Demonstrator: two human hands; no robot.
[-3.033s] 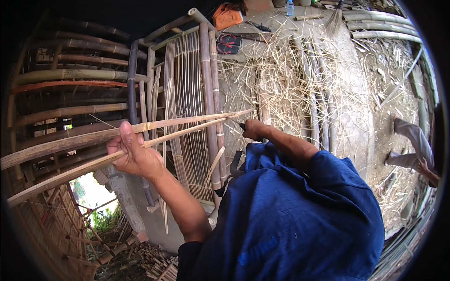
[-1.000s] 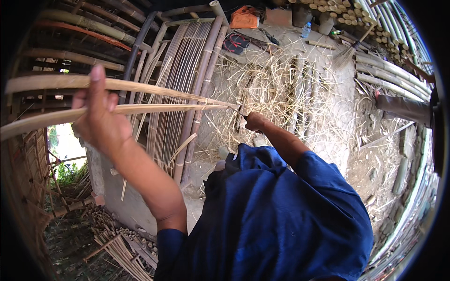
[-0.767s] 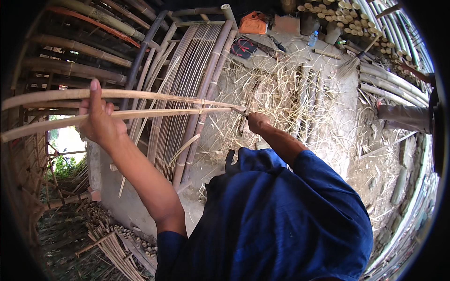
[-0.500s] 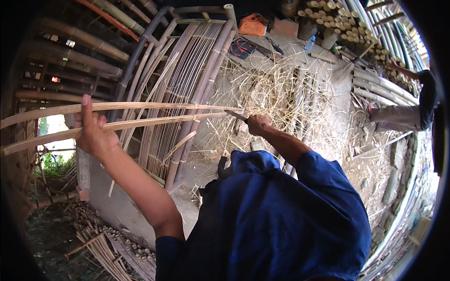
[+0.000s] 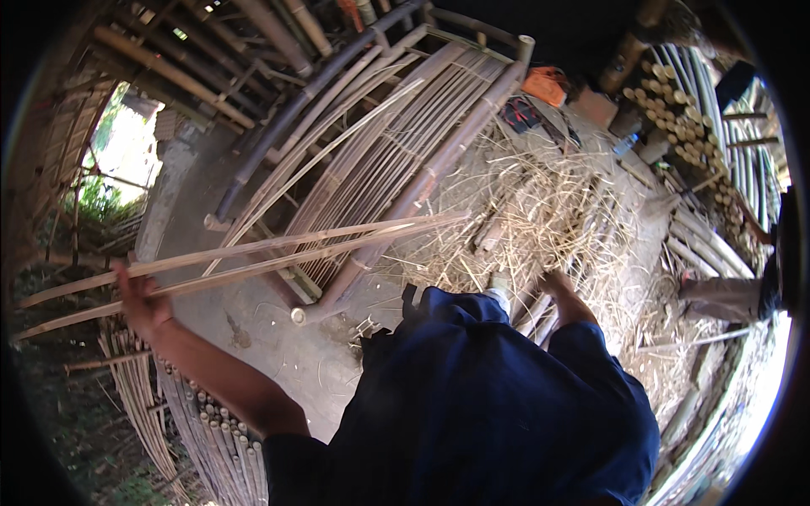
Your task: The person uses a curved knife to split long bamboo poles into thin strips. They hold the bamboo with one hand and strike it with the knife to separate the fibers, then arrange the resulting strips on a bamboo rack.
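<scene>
My left hand [image 5: 145, 305] is out at the left, its fingers around the near ends of a long split bamboo strip [image 5: 295, 243]. The strip's two halves stand slightly apart at the hand and come together toward the far tip, above the front rail of a bamboo bench [image 5: 413, 190]. Down by the pile of bamboo shavings [image 5: 561, 215] is my right hand [image 5: 554, 285], away from the strip. Its fingers are mostly hidden and dim, and no knife can be made out in it.
Bamboo poles [image 5: 704, 240] lie at the right, near a standing person's trouser leg [image 5: 717, 291]. Stacked cut bamboo [image 5: 675, 105] is at the back right, with a blue bottle [image 5: 624, 145] and an orange bag [image 5: 544, 86]. More poles [image 5: 224, 438] stand at lower left.
The knife in my right hand was at the strip's split; that hand has dropped away to the shavings. My left hand has moved lower with the strip. The view has turned.
</scene>
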